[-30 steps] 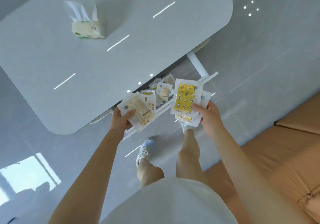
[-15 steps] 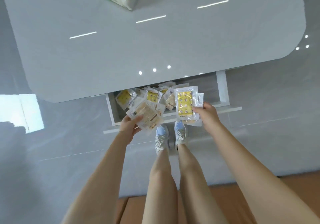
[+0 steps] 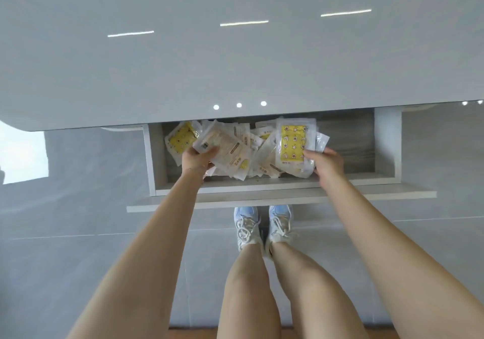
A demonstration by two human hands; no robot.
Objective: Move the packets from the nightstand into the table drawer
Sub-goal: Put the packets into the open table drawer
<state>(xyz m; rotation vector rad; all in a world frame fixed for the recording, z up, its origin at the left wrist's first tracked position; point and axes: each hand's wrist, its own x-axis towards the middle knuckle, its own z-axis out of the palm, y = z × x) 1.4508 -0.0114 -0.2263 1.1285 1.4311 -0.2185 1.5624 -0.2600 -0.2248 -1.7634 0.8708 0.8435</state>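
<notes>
A: Fingers (image 3: 208, 152) of the left hand (image 3: 195, 159) hold what?
B: A beige packet (image 3: 225, 147), pinched over the open drawer (image 3: 288, 190). The right hand (image 3: 327, 165) grips a yellow packet (image 3: 293, 142) with others behind it. Loose packets (image 3: 262, 139) lie heaped between both hands' fingers, inside the drawer.

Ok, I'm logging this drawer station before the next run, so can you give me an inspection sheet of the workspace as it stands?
Surface: glossy grey table top, ceiling lights mirrored in it.
Job's things: open pale wooden drawer under the table edge, holding a loose pile of clear plastic packets.
Clutter: nothing seen.
Grippers: left hand grips a beige-printed clear packet over the pile; right hand pinches a yellow star-printed clear packet, with more packets behind it.
Cables: nothing seen.
Surroundings: grey tiled floor; white-and-blue laced sneakers below the drawer front.
</notes>
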